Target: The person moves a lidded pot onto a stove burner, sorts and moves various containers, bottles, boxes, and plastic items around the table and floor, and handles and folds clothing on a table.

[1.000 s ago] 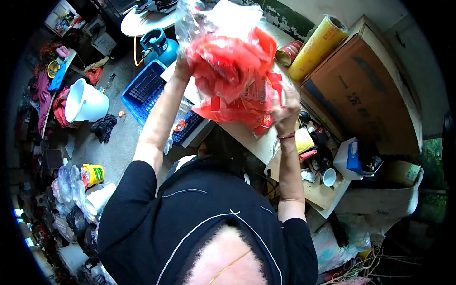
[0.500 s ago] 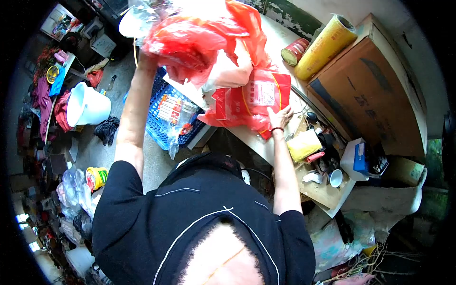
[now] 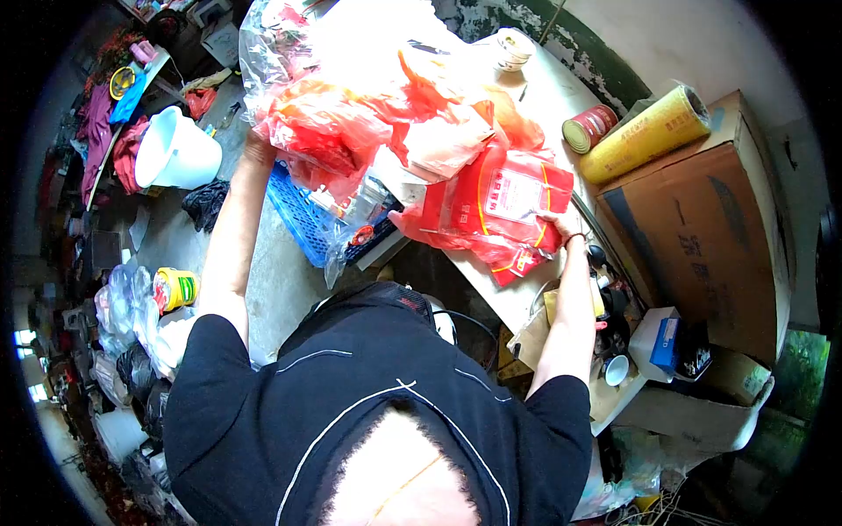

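Observation:
Red plastic bags (image 3: 329, 127) lie bunched over the left part of the white table (image 3: 561, 92). My left hand (image 3: 260, 145) is at their left edge, its fingers mostly hidden under the plastic. Beside them, a flat red printed package (image 3: 500, 206) with a white label lies near the table's front edge. My right hand (image 3: 561, 225) touches the right side of this package; its fingers are partly seen against the red. Pale folded material (image 3: 449, 145) shows between the bags and the package.
Below the bags is a blue basket (image 3: 298, 219) holding clear-wrapped items. A red can (image 3: 589, 129), a yellow roll (image 3: 649, 136) and a large cardboard box (image 3: 702, 228) stand at the right. On the floor at left is a white bucket (image 3: 178, 151).
The red bags have come down from the raised bunch and spread over the table. My left hand has moved left with them. The printed package now lies flatter, and my right hand is at its right side.

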Demonstrator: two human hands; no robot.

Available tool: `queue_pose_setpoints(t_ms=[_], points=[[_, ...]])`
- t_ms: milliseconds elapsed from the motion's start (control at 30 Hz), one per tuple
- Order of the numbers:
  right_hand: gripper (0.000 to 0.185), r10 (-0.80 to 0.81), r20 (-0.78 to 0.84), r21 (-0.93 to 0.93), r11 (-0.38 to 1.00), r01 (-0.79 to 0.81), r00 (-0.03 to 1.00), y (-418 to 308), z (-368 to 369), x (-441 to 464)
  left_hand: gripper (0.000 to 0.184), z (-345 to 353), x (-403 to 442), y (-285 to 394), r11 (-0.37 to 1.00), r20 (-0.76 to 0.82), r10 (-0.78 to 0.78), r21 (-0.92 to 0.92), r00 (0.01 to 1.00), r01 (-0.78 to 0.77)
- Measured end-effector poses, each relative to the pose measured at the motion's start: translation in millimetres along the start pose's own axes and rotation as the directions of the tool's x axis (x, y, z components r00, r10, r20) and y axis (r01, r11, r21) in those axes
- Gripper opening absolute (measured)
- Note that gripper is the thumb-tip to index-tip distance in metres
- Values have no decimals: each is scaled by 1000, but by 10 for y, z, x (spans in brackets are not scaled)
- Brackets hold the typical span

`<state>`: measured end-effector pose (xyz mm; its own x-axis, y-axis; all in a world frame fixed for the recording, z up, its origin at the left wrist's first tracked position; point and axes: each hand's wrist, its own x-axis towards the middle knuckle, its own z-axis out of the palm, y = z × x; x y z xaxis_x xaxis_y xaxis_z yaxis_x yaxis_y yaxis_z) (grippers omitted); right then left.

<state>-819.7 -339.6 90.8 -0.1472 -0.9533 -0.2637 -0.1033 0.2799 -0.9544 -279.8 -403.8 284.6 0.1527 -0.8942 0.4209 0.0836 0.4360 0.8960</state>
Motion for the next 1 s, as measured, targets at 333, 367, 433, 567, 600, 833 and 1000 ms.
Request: queue_pose_setpoints(t_ms=[333,367,433,567,600,833,1000], points=[[25,5,72,92,996,-12,997,-1356,-37,-632,54,-528,189,247,997,-90,71,-12,993,-73],[25,-33,54,133,991,25,998,-1428,-23,-684,53,-619,183,281,997,-102,79,-15,992,-81],[25,-54,-17,138,989,56,998,-1515,-51,-715,53,-780,152,342,995,-123,96,-17,988,-98],[25,-185,-214,172,959,223,959,-1744,12,-816,51,-1091,81,415,992,-165,116,-21,979,-121],[25,-204,-245,140,960,242,948,-1823,31,-848,51,-1154,60,412,992,-175,120,-22,977,-125],[31,-287,-237,156,932,328,928,-2127,362,-957,48,-1367,-259,199,992,-204,94,-64,974,-109],[31,-325,-169,283,888,362,930,-2238,1163,-939,43,-1589,-612,-376,982,-246,-113,-173,963,71]])
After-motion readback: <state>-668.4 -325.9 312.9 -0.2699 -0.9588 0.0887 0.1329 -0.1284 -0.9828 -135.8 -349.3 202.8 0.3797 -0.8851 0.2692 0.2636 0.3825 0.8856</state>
